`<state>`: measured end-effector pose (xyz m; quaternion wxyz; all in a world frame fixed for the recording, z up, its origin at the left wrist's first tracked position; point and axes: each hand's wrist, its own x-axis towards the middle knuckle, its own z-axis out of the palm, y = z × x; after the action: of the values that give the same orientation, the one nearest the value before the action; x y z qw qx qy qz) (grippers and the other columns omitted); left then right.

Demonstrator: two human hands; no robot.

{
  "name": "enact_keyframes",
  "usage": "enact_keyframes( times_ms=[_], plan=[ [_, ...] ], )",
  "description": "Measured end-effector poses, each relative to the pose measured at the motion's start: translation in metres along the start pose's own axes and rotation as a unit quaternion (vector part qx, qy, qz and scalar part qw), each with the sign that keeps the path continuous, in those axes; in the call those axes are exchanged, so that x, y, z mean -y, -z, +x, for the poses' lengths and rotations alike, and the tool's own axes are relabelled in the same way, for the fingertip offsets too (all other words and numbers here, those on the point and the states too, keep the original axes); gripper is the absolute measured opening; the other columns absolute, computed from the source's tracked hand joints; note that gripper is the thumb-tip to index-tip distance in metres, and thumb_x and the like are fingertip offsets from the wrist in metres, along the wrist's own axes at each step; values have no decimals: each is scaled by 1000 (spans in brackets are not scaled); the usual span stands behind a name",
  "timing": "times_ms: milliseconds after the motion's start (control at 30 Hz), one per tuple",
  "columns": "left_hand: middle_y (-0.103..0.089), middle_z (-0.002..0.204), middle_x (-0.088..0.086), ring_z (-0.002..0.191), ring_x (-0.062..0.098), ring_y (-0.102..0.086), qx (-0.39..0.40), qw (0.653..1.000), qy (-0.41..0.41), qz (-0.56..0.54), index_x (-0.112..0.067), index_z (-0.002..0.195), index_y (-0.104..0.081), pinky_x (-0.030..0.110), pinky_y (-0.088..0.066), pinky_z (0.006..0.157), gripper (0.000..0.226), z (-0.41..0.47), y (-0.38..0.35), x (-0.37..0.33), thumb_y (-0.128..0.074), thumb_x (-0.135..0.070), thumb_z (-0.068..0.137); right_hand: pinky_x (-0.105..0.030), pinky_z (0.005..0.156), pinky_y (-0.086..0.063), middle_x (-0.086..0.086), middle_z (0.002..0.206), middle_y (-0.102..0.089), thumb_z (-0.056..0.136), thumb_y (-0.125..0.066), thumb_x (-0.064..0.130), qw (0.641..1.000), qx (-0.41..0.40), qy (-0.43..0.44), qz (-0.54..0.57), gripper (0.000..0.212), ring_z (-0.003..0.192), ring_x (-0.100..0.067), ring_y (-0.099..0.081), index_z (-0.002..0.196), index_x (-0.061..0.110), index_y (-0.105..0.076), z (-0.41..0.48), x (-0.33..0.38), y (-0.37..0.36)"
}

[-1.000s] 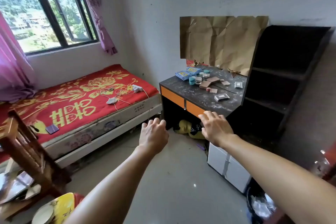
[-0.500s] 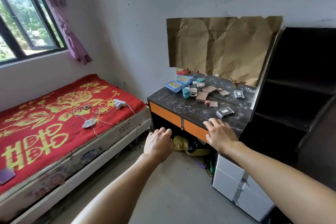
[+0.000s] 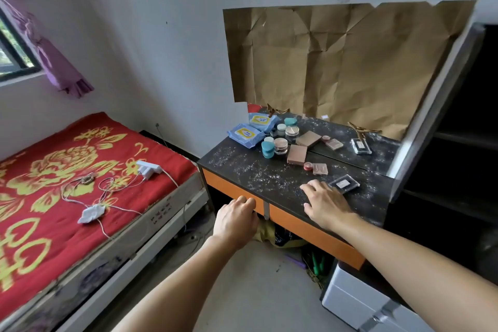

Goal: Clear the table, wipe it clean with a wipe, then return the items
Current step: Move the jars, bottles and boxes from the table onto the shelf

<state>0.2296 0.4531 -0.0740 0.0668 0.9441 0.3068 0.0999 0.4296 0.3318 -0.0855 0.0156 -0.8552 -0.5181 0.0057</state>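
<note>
Now R hand [image 3: 324,205] spread palm-down over table [image 3: 242,170]

one head-worn view here, looking forward and down from standing height onto the worktop [image 3: 269,178], close enough for both arms to reach in. the bed [image 3: 80,170] sits off left, a dark shelf [image 3: 458,143] right.

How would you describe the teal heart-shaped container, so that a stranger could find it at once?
Find the dark dressing table beside the red bed. Among the cosmetics near its back left stands the teal heart-shaped container, between the blue wipes pack and a round clear jar. It alone is teal and heart-shaped; its twin behind is only a mirror reflection.
</note>
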Motion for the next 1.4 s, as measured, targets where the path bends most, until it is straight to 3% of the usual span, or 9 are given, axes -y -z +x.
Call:
enact_keyframes(
  times_ms=[433, 600, 800, 967, 1100, 1233, 1400],
  plan=[
    [-58, 101, -2, 93, 22, -57, 56, 998, 21, -35, -17, 103, -55, 34, -46, 73, 22, 170, -37, 95, -44, -31, 90, -35, 88, -43, -3, 136, -44, 94, -44, 32, 996, 50, -38, 59, 42, 117, -25, -48, 134, 21, -40, 192, -11, -34],
    [-57, 97, -1, 88, 23, -57, 94, 995, -13, -39, -16, 98, -54, 34, -45, 70, 20, 239, -66, 140, -43, -32, 92, -36, 89, -46, -1, 133, -46, 93, -47, 32, 991, 65, -90, 78, 42, 116, -24, -49, 134, 22, -41, 253, -14, -60],
    [-55, 107, -1, 95, 23, -57, 162, 984, -58, -43, -19, 109, -53, 36, -47, 75, 24, 331, -95, 180, -44, -33, 92, -33, 81, -46, 2, 128, -48, 92, -48, 31, 979, 67, -168, 90, 39, 111, -20, -52, 130, 24, -44, 314, -22, -73],
    [-48, 115, 3, 107, 25, -51, 224, 969, -91, -50, -18, 115, -48, 38, -45, 79, 30, 395, -122, 171, -50, -33, 90, -37, 84, -49, 1, 129, -49, 91, -53, 32, 967, 80, -216, 106, 41, 111, -21, -53, 130, 23, -44, 328, -39, -90],
    [-42, 123, 4, 116, 25, -43, 245, 962, -104, -65, -17, 124, -41, 38, -44, 86, 42, 438, -152, 151, -53, -36, 89, -36, 77, -50, 1, 131, -47, 91, -53, 32, 962, 98, -234, 104, 45, 111, -21, -52, 133, 21, -42, 346, -63, -103],
    [-38, 130, 6, 119, 25, -42, 265, 956, -97, -76, -17, 135, -31, 38, -44, 90, 63, 470, -179, 131, -61, -38, 84, -33, 76, -50, 2, 134, -44, 88, -56, 30, 962, 113, -222, 111, 50, 113, -20, -50, 134, 23, -39, 380, -86, -116],
    [-39, 130, 5, 119, 25, -43, 295, 951, -77, -52, -14, 140, -23, 37, -42, 92, 81, 493, -211, 118, -68, -42, 79, -35, 88, -47, 2, 140, -35, 79, -66, 31, 968, 126, -169, 134, 66, 124, -21, -42, 136, 26, -32, 430, -106, -136]
  ],
)
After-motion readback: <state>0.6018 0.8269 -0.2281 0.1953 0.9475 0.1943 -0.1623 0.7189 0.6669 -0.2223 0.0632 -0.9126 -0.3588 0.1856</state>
